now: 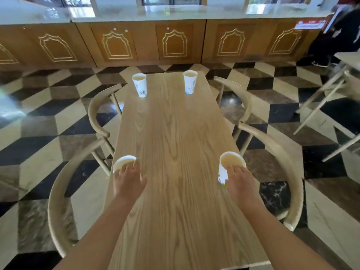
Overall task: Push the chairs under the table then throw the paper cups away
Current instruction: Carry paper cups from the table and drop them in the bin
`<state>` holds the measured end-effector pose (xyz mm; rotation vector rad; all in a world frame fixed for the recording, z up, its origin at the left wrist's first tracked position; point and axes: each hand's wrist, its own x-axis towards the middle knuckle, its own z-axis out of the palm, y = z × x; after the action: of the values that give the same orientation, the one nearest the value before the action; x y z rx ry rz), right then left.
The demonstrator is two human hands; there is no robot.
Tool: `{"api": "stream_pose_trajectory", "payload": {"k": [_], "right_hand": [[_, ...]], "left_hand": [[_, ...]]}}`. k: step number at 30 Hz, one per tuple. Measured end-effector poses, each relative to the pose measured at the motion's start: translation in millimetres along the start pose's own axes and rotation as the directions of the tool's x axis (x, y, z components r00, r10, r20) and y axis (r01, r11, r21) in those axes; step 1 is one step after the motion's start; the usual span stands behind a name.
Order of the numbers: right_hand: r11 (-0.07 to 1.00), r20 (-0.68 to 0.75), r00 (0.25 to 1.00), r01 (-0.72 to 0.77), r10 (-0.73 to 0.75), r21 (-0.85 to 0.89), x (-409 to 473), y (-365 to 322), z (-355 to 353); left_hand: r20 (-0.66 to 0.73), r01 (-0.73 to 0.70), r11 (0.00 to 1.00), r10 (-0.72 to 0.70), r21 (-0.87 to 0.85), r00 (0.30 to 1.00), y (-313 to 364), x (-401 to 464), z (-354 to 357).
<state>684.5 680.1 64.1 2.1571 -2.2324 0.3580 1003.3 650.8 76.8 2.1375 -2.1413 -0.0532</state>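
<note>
At the near end of the table (175,143), the left hand (127,179) wraps its fingers round the near-left cup (121,162), which stands at the table's left edge; the thumb points inward along the tabletop. The right hand (238,181) holds the near-right cup (228,164) in like manner, fingers over its rim and far side, near the right edge. Both cups stand upright. Two more cups stand at the far end, well apart from the hands: the far-left cup (139,84) and the far-right cup (190,81). Four curved-back chairs flank the table, two per side, their backrests close to its edges: near-left chair (56,191), far-left chair (95,112), near-right chair (288,172), far-right chair (239,94). Wooden cabinets (175,43) line the far wall.
</note>
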Motion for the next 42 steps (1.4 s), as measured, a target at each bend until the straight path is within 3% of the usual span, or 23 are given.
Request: {"api": "stream_pose_trajectory", "payload": {"k": [3,8,17,20,27,32,42], "right_hand": [[1.0,-0.013,1.0,0.026,-0.026,-0.015,3.0,2.6,4.3],[0.999,-0.05,0.997,0.054,-0.055,-0.004,7.5,3.5,7.5],[0.995,-0.045,0.998,0.051,-0.048,0.087,-0.5,-13.4,-4.2],[0.99,-0.091,0.994,0.065,-0.054,0.122,-9.6,-16.7,-10.0],[0.988,-0.258,0.964,-0.017,0.058,0.156,-46.7,-0.7,-31.1],[0.977,-0.32,0.925,-0.172,0.203,0.122,-91.2,16.0,-45.1],[0.911,-0.377,0.83,-0.386,0.411,0.144,-173.4,66.2,-60.3]], "left_hand": [[0.063,0.048,0.999,-0.049,0.022,0.997,-2.7,1.4,4.6],[0.056,-0.008,0.998,0.005,0.055,0.998,-10.7,3.9,14.5],[-0.046,-0.111,0.981,0.104,-0.157,0.993,26.8,4.8,14.0],[-0.118,-0.217,0.931,0.19,-0.294,0.975,52.2,-5.1,15.5],[-0.186,-0.475,0.803,0.438,-0.36,0.88,110.7,-27.3,20.7],[-0.262,-0.644,0.638,0.594,-0.422,0.761,149.8,-43.0,22.2],[-0.249,-0.754,0.436,0.759,-0.491,0.601,234.8,-89.3,31.9]]}}
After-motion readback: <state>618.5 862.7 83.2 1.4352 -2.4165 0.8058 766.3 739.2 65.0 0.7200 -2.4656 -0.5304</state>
